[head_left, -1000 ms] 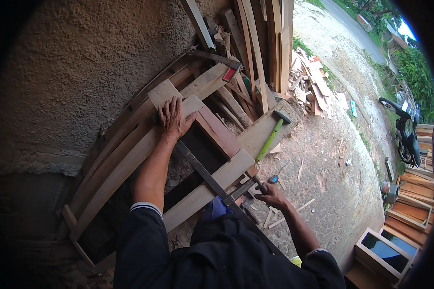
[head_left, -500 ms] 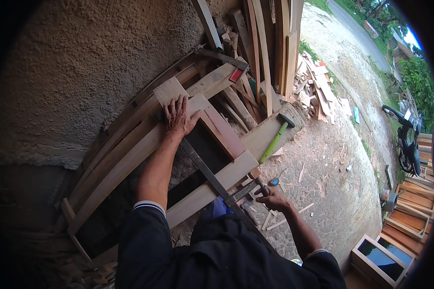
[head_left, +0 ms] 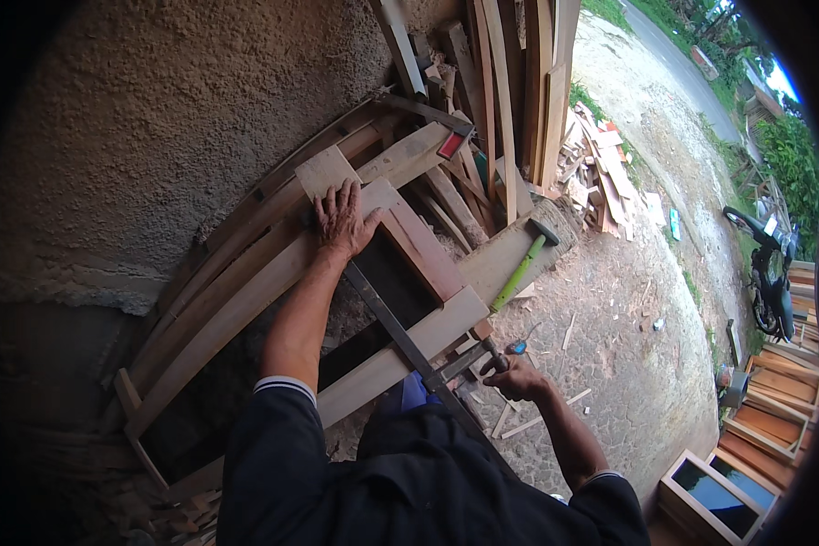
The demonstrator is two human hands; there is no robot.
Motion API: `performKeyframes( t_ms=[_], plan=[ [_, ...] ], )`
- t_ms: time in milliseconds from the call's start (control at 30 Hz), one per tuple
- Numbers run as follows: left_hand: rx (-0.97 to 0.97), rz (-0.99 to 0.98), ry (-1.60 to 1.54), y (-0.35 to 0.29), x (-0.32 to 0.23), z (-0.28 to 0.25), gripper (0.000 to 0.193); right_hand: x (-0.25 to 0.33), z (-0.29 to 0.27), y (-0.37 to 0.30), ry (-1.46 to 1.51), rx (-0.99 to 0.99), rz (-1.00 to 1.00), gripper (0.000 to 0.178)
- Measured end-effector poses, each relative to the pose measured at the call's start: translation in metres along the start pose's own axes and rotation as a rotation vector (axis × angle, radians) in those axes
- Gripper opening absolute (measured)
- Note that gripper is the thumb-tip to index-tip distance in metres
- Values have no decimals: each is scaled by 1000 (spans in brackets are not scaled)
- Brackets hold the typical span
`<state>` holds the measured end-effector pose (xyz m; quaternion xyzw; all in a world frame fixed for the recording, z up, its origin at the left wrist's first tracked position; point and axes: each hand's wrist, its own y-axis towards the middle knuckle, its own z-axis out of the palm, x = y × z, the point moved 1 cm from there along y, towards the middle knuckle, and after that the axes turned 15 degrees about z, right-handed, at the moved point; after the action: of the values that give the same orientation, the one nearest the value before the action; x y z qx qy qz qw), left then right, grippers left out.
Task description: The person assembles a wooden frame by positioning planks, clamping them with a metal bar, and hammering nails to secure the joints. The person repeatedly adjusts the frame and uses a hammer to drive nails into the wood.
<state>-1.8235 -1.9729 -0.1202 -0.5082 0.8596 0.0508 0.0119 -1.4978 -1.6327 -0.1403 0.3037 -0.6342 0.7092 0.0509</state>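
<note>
A wooden frame (head_left: 425,329) with a reddish inner rail (head_left: 425,250) lies in front of me. Across it runs a long dark metal bar clamp (head_left: 387,317). My left hand (head_left: 343,223) rests with fingers spread on the frame's far-left corner, close to the bar's upper end. At the near-right side, my right hand (head_left: 519,378) is closed round the clamp's handle (head_left: 494,357), beside a small wood block (head_left: 484,329) against the frame. A hammer (head_left: 522,268) with a green grip and dark head lies on a thick plank (head_left: 491,257) just beyond the frame.
A rough wall (head_left: 173,136) rises on the left. Long boards (head_left: 539,100) lean at the back, near a metal square with a red part (head_left: 452,144). Wood scraps (head_left: 605,173) are heaped farther right. A motorcycle (head_left: 769,273) and glazed frames (head_left: 714,491) stand at the right.
My right hand has turned slightly on the clamp handle, its fingers now wrapped more closely. My left hand stays on the frame corner. The whole view has shifted slightly.
</note>
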Motion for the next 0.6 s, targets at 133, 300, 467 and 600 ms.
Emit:
performKeyframes(
  t_ms=[133, 300, 467, 600],
  plan=[
    [11, -2, 23, 1, 2, 3, 85, -8, 44, -10, -352, -807, -36, 42],
    [4, 10, 48, 1, 4, 5, 85, -13, 34, 2, -339, -622, 27, 34],
    [3, -3, 20, 1, 1, 2, 84, -8, -5, 4, 208, 209, 157, 18],
    [-9, 3, 19, 1, 2, 3, 84, -3, 26, -10, -258, -550, -157, 28]
  ],
)
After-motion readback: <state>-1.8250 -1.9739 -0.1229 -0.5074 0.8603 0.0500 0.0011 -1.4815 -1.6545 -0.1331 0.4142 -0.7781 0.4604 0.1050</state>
